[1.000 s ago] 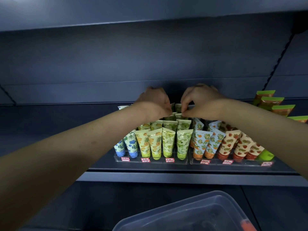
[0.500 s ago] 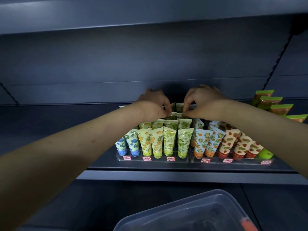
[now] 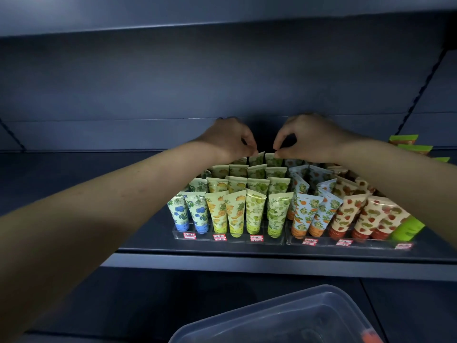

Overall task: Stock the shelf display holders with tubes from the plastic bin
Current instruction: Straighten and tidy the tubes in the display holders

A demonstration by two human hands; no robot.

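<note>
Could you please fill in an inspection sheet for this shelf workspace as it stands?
Surface: dark shelf, holders near its front edge.
Job's things: patterned tubes stand in rows in two clear display holders; plastic bin below, an orange item in its corner.
Clutter: one plain green tube leans at the right holder's end.
Hands: left hand pinches the top of a back-row tube; right hand pinches the neighbouring tube.
Cables: nothing seen.
Surroundings: shelf above, dark back panel, green-topped packs on the far right.
</note>
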